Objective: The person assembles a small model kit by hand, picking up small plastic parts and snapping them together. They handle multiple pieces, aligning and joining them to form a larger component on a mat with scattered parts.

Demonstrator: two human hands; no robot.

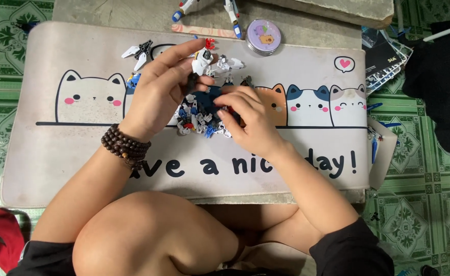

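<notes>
Cat-print mat (56, 168) under hands: left (161, 94) grips white part (202, 62), right (248, 120) sorts pieces (196, 120)

You are sitting at a low grey table (107, 13) standing on a green patterned floor (429, 174). A pale mat (56, 163) printed with cartoon cats is covering most of the table. A heap of small white, blue and grey model parts (199, 120) is lying at the mat's centre. At 11 o'clock a white and black winged piece (139, 52) is resting. At 12 o'clock a round lilac tin (264, 36) is sitting on bare tabletop just beyond the mat.
</notes>
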